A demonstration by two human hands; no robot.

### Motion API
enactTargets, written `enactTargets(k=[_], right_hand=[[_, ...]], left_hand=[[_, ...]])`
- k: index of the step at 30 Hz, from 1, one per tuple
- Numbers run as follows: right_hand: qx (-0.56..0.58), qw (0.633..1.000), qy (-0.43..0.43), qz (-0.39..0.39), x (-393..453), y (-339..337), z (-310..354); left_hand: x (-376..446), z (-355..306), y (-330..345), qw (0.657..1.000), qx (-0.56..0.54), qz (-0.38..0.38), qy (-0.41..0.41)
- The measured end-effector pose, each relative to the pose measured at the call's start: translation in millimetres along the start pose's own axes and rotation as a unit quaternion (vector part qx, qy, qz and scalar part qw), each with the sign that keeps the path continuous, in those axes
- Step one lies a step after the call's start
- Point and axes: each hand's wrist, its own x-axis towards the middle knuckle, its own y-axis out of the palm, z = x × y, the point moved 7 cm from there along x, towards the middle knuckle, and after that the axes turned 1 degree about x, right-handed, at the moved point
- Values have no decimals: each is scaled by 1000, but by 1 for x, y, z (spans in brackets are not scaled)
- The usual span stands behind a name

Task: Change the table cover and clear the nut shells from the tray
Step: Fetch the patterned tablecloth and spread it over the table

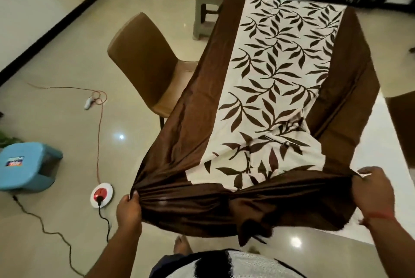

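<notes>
Two hands, left (129,209) and right (374,190), fingers gripping one brown leaf-patterned satin table cover (265,89) at the white table's (381,149) near edge; table mostly hidden.

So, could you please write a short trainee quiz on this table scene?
1. True or false: both hands grip the cover.
2. Which part of the cover do the hands hold? A) the white leaf panel B) the brown near edge C) the far edge
3. What stands left of the table?

Key
1. True: the left hand and the right hand each bunch the cloth.
2. B.
3. A brown chair.
</notes>
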Motion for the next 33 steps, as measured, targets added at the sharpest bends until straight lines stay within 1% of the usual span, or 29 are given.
enactTargets(k=[1, 3, 5, 6, 8, 10, 11, 12, 15, 17, 19, 20, 21, 22, 23, 24, 25, 27, 28, 29, 30, 31, 33], right_hand=[[-2, 1000, 4, 10, -12, 6, 0], [-5, 999, 10, 31, -40, 22, 1], [14, 998, 43, 44, -65, 34, -5], [33, 996, 59, 50, -75, 38, -9], [107, 987, 110, 54, -87, 42, -18], [234, 954, 181, 44, -97, 40, -26], [283, 936, 204, 34, -100, 35, -28], [309, 926, 215, 23, -103, 29, -31], [345, 915, 210, -7, -103, 7, -32], [355, 911, 202, -48, -101, -6, -32], [377, 903, 197, -56, -100, -13, -33], [384, 903, 187, -40, -100, -13, -34], [387, 905, 175, -12, -98, -9, -33], [386, 908, 162, 18, -96, -7, -37], [390, 907, 151, 45, -94, -6, -41], [399, 903, 146, 67, -92, -6, -46], [414, 895, 144, 83, -89, -7, -51], [458, 874, 135, 94, -82, -12, -60], [480, 864, 121, 93, -77, -20, -63], [492, 860, 103, 91, -72, -29, -67], [489, 864, 78, 92, -68, -38, -70], [466, 879, 42, 96, -67, -45, -68], [381, 915, -46, 122, -65, -62, -64]], left_hand=[[6, 0, 3, 1000, -4, 12, -14], [17, 3, 12, 994, -32, 75, -72], [20, 4, 24, 973, -107, 154, -133], [20, 2, 32, 961, -132, 192, -151], [23, -2, 42, 950, -105, 250, -153], [27, -4, 48, 952, -50, 271, -137], [30, -4, 48, 956, -22, 263, -130], [33, -3, 48, 961, 6, 248, -123], [42, 2, 47, 976, 49, 175, -119], [45, 1, 40, 984, 86, 99, -118], [31, -15, 33, 985, 135, 12, -107], [18, -30, 33, 985, 154, -10, -73], [6, -50, 35, 984, 178, -21, 10], [-12, -72, 45, 971, 202, -24, 128], [-35, -92, 59, 943, 222, -11, 249], [-63, -107, 78, 904, 241, 16, 352], [-94, -121, 100, 863, 252, 49, 435], [-160, -135, 142, 784, 257, 123, 551], [-196, -136, 164, 755, 255, 166, 581], [-234, -133, 185, 738, 248, 209, 593], [-273, -129, 205, 724, 238, 250, 597], [-308, -124, 221, 709, 236, 288, 599], [-382, -109, 262, 660, 267, 351, 608]])
